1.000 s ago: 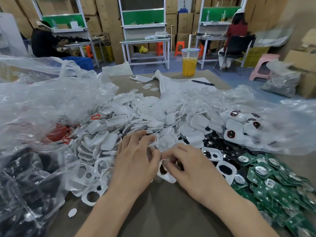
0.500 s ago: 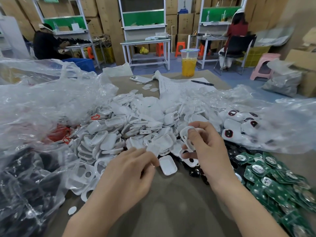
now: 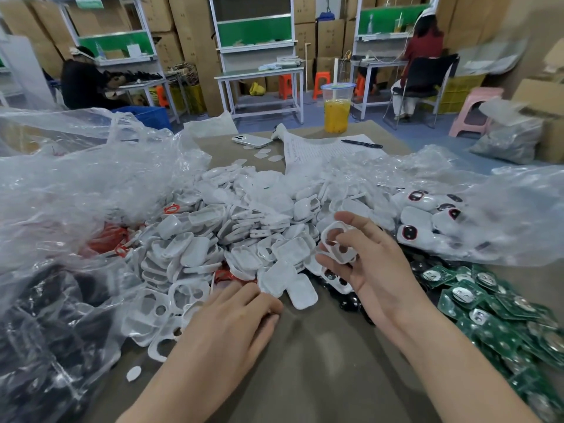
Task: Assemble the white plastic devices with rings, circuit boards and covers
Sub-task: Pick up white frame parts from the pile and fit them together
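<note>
White frame (image 3: 336, 243) aloft in right hand (image 3: 377, 271)

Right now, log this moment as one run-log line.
stage: picking parts | right hand: pinches white frame above pile | left hand: curled on table, contents hidden | boards: right side, untouched

The white covers (image 3: 244, 239) are smooth, slightly glossy plastic. The bags (image 3: 91, 184) are thin, clear, wrinkled film. The table (image 3: 320, 355) looks matt brown, and the circuit boards (image 3: 494, 315) shiny green.
</note>
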{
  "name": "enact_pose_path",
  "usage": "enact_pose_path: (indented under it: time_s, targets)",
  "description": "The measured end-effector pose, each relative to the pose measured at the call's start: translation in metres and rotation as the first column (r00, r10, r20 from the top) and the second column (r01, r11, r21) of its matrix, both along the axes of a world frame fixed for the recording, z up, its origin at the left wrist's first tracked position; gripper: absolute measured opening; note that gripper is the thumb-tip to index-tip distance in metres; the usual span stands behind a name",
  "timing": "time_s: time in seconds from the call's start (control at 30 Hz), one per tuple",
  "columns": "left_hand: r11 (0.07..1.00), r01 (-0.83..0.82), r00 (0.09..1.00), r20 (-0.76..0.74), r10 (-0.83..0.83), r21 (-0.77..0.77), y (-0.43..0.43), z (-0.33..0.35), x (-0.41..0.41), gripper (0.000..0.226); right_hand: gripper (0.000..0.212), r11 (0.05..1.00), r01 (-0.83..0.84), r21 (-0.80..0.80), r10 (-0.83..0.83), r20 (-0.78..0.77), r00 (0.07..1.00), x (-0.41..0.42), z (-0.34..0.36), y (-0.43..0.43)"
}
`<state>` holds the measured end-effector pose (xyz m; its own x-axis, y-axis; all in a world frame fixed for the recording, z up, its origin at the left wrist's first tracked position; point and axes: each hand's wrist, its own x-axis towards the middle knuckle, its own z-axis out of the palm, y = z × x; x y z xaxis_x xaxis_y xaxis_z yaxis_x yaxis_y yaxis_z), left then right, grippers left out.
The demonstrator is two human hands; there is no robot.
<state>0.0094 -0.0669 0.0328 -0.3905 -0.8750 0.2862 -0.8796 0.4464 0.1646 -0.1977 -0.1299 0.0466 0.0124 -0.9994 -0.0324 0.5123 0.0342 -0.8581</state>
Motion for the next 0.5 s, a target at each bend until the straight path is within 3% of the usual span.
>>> enact_pose_path:
  time_s: [0.2, 0.43, 0.5]
  targets:
    - [0.997, 0.069, 0.997, -0.037, -0.070, -0.018, 0.008, -0.004, 0.007, 0.034, 0.037, 0.996, -0.056, -0.072, 0.058, 0.027, 0.998, 0.004, -0.003, 0.001]
    - [0.978, 0.042, 0.999, 0.039, -0.035, -0.204, 0.004, -0.014, 0.014, 0.033, 0.039, 0.991, -0.121, -0.064, 0.120, -0.014, 0.993, 0.008, -0.011, 0.002]
    - [0.981, 0.026, 0.999, -0.034, -0.034, -0.191, 0.002, -0.013, 0.009, 0.029, 0.044, 0.988, -0.136, -0.075, 0.133, -0.050, 0.990, 0.009, -0.012, 0.002]
